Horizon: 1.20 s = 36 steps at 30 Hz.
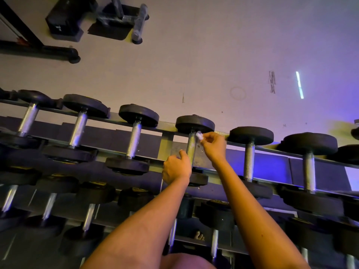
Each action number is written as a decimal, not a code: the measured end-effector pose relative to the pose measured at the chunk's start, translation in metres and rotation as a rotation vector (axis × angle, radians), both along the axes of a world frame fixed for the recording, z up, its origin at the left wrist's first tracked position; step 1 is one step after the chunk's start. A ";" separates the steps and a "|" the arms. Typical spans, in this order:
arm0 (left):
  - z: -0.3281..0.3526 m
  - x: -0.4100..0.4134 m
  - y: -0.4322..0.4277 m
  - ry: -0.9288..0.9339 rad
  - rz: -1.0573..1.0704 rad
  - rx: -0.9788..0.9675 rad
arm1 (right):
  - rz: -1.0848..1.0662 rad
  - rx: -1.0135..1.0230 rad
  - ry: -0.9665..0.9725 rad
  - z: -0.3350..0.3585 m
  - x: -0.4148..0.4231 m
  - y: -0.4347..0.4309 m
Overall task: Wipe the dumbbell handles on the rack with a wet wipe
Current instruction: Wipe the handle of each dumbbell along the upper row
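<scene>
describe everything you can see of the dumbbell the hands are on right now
The dumbbell lies across the top rack rails, fourth from the left in view. It has a knurled, silvery metal handle between two round black heads that look rubber-coated. The far head sits on the back rail; the near head is partly hidden behind the left hand, which grips the handle's lower end. The right hand presses a small white wet wipe to the handle's upper end.

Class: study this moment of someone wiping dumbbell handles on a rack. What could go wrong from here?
1. The wet wipe is a small wad pinched in the right hand; it may slip or miss parts of the handle.
2. The left hand grips that handle low; the covered stretch may stay unwiped, and fingers could get pinched if the dumbbell rolls.
</scene>
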State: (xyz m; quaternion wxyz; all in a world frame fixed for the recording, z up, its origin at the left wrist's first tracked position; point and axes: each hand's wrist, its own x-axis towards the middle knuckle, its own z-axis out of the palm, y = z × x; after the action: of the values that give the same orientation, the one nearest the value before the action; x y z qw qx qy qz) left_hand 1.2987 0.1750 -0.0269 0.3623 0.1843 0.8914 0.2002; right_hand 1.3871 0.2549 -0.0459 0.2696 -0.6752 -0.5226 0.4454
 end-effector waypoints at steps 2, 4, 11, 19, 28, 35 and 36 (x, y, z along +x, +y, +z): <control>0.001 0.000 0.000 0.006 0.000 -0.001 | 0.074 0.003 -0.107 -0.004 -0.005 -0.007; 0.002 0.000 0.000 0.012 0.000 -0.004 | 0.101 -0.057 -0.120 -0.007 -0.002 -0.020; 0.002 0.000 0.000 0.016 -0.022 -0.004 | 0.244 -0.188 -0.099 -0.004 0.017 -0.054; 0.001 0.000 0.000 0.025 -0.047 0.005 | -0.099 0.019 0.009 0.005 -0.012 0.001; -0.004 -0.001 0.001 0.060 -0.078 0.023 | 0.133 -0.198 -0.046 -0.006 0.013 -0.050; -0.008 -0.002 0.000 0.038 -0.074 0.027 | -0.077 -0.157 0.141 0.014 0.025 -0.041; -0.008 -0.002 0.000 0.035 -0.075 0.028 | -0.091 -0.153 0.155 0.014 0.024 -0.036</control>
State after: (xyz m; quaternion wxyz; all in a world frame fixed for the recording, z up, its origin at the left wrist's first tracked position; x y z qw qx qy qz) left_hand 1.2966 0.1754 -0.0350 0.3513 0.2261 0.8873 0.1954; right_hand 1.4113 0.2193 -0.0322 0.2771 -0.6802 -0.4335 0.5221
